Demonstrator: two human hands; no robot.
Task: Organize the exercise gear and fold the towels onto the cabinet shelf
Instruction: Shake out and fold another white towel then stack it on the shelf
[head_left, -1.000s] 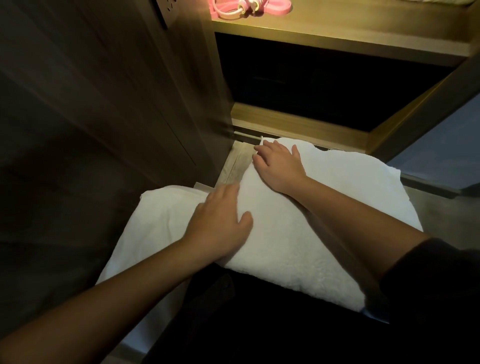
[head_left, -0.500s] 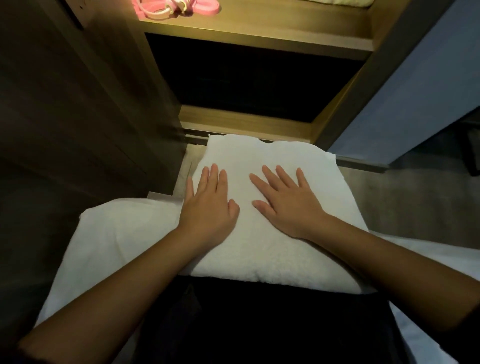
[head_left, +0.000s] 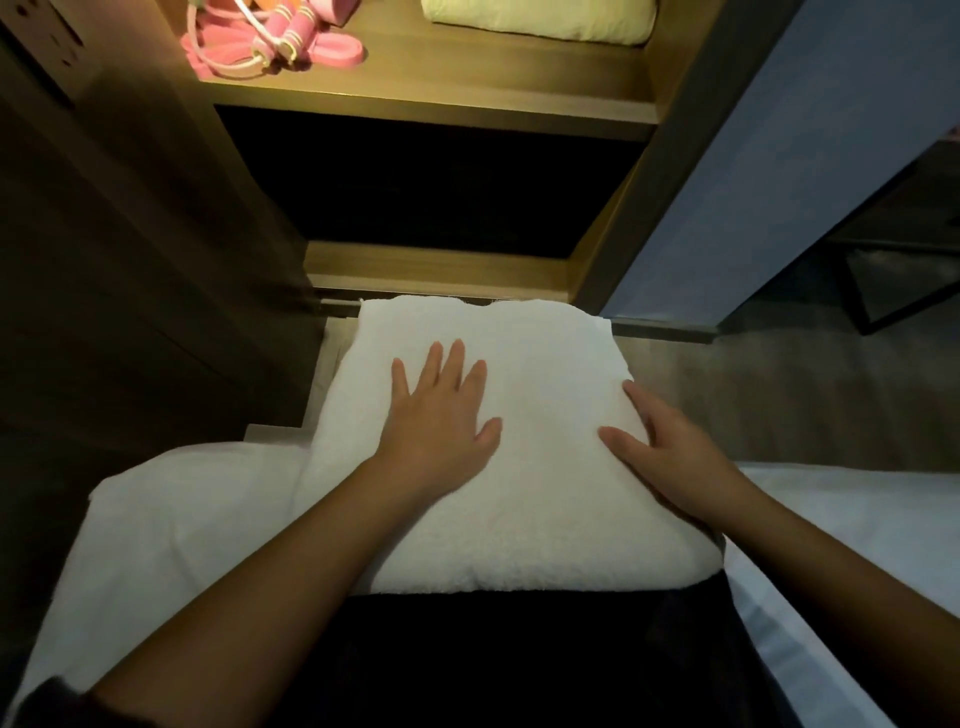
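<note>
Folding step, nearly done: the white towel (head_left: 545, 467) lay squared on the lap, near side of the cabinet. Left hand (head_left: 441, 415) pressed flat, fingers spread; right hand (head_left: 670, 447) hugged its right edge, grip unclear in shadow. Next, probably a two-handed lift to the far shelf (head_left: 467, 83).

Two towels: one white towel (head_left: 524, 483) at 6 o'clock, one yellow towel (head_left: 535, 18) at 12. One pink rope (head_left: 248, 58) with two handles (head_left: 291, 32) at 11 o'clock. Two hands: left hand (head_left: 441, 415), right hand (head_left: 670, 447).
</note>
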